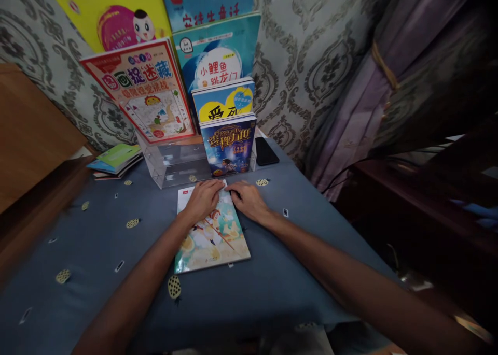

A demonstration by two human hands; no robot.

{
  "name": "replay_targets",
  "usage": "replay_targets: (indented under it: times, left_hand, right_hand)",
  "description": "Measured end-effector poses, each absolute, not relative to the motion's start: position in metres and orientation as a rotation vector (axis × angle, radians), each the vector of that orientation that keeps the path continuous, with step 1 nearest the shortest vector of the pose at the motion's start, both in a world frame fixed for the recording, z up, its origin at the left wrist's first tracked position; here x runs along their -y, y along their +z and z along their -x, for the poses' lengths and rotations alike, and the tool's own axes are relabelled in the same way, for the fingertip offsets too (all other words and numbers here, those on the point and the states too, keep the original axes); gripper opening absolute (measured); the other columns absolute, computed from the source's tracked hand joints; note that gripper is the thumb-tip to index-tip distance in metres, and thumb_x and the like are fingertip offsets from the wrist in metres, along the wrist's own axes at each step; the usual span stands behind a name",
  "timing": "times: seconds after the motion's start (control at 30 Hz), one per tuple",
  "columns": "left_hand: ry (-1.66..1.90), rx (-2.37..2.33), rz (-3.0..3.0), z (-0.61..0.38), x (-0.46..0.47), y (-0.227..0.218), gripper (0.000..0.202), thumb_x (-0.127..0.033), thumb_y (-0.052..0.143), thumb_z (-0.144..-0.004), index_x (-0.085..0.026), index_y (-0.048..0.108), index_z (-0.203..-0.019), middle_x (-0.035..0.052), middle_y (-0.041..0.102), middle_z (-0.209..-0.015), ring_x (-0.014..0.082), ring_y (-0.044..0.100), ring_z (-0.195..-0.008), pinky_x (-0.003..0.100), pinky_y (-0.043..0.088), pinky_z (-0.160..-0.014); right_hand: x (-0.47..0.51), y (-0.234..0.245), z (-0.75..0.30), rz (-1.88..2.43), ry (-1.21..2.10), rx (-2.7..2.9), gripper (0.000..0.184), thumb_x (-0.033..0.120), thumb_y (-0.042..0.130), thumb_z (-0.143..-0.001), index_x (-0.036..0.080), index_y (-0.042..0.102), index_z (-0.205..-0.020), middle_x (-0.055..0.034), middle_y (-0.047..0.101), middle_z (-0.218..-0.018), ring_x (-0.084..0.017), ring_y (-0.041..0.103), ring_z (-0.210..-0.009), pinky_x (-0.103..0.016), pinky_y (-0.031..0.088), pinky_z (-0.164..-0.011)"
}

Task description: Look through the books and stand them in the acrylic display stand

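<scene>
Well — flat, pale illustrated book (212,238)

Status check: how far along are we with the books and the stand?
Six books stand upright at the clear stand. In hand: the left hand and right hand rest on the far edge of the picture book lying flat on the cloth. Not yet up: the small stack at the table's left; the stand's front-left tier looks free.

My hands are palm-down, side by side: left hand (203,200) loosely curled, right hand (248,200) flatter, fingers forward. Index fingertips (230,189) almost meet. Forearms bare, stretched out, converging ahead of me; wrists straight.
</scene>
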State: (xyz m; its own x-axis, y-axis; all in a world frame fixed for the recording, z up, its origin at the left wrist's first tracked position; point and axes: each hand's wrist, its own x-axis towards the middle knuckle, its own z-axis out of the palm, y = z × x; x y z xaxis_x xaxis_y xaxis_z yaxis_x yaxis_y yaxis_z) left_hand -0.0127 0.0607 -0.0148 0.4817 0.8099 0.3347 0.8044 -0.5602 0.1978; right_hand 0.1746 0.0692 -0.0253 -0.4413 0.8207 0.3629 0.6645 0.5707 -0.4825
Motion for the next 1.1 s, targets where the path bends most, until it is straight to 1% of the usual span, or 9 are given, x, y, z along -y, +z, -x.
replay_targets:
  times: [0.2,0.3,0.47,0.57,0.77,0.9,1.0,1.1]
  left_hand:
    - [0.621,-1.465,-2.681,0.015,-0.062,-0.016,0.043,-0.009,0.045,-0.091,-0.018,0.065,-0.127,0.01,0.066,-0.135,0.0236,0.059,-0.128,0.043,0.044,-0.106]
    - [0.599,-1.434,-2.691,0.017,-0.063,-0.017,0.046,-0.009,0.044,-0.091,-0.019,0.063,-0.131,0.0094,0.064,-0.138,0.0227,0.057,-0.131,0.043,0.043,-0.108]
    - [0.493,-1.408,-2.712,0.019,-0.065,-0.023,0.052,-0.011,0.041,-0.094,-0.023,0.052,-0.143,0.0068,0.054,-0.15,0.022,0.045,-0.142,0.046,0.037,-0.113]
    - [0.449,-1.411,-2.703,0.02,-0.066,-0.025,0.052,-0.012,0.038,-0.096,-0.024,0.049,-0.146,0.0064,0.051,-0.152,0.0216,0.042,-0.145,0.048,0.034,-0.114]
    - [0.465,-1.422,-2.697,0.02,-0.066,-0.025,0.053,-0.011,0.039,-0.093,-0.022,0.051,-0.144,0.0063,0.051,-0.152,0.0214,0.043,-0.144,0.047,0.035,-0.114]
    - [0.528,-1.433,-2.681,0.019,-0.065,-0.024,0.049,-0.012,0.04,-0.094,-0.02,0.056,-0.14,0.0067,0.056,-0.147,0.0212,0.048,-0.141,0.045,0.038,-0.113]
    - [0.545,-1.487,-2.662,0.019,-0.062,-0.022,0.046,-0.013,0.042,-0.095,-0.023,0.06,-0.136,0.0055,0.06,-0.144,0.0222,0.05,-0.138,0.047,0.038,-0.114]
    - [0.522,-1.556,-2.668,0.02,-0.056,-0.018,0.043,-0.014,0.043,-0.096,-0.023,0.061,-0.134,0.006,0.061,-0.142,0.0244,0.051,-0.138,0.052,0.038,-0.114]
  right_hand:
    - [-0.068,-0.024,-0.175,1.189,0.357,2.256,0.034,0.007,0.05,-0.087,0.018,0.074,-0.109,-0.0082,0.074,-0.102,-0.024,0.064,-0.1,-0.034,0.048,-0.092]
    - [-0.067,-0.024,-0.175,1.184,0.369,2.252,0.033,0.006,0.051,-0.087,0.017,0.074,-0.109,-0.0088,0.074,-0.1,-0.024,0.064,-0.099,-0.035,0.047,-0.092]
    - [-0.068,-0.025,-0.175,1.151,0.34,2.259,0.033,0.005,0.051,-0.087,0.017,0.073,-0.109,-0.0085,0.073,-0.101,-0.023,0.063,-0.098,-0.034,0.047,-0.093]
    - [-0.069,-0.027,-0.175,1.141,0.343,2.259,0.033,0.005,0.051,-0.086,0.016,0.073,-0.108,-0.0089,0.073,-0.1,-0.023,0.063,-0.099,-0.035,0.047,-0.093]
    - [-0.067,-0.025,-0.174,1.164,0.335,2.275,0.034,0.006,0.05,-0.087,0.017,0.073,-0.11,-0.0092,0.073,-0.103,-0.023,0.062,-0.1,-0.035,0.046,-0.092]
    - [-0.063,-0.022,-0.173,1.183,0.318,2.304,0.034,0.006,0.05,-0.088,0.014,0.072,-0.112,-0.0107,0.073,-0.105,-0.023,0.063,-0.102,-0.035,0.046,-0.095]
    - [-0.057,-0.021,-0.173,1.189,0.275,2.343,0.035,0.005,0.049,-0.088,0.013,0.072,-0.115,-0.0116,0.072,-0.112,-0.023,0.062,-0.106,-0.036,0.044,-0.101]
    - [-0.049,-0.02,-0.173,1.207,0.219,2.371,0.036,0.007,0.049,-0.089,0.013,0.071,-0.117,-0.0129,0.07,-0.119,-0.024,0.062,-0.109,-0.037,0.044,-0.102]
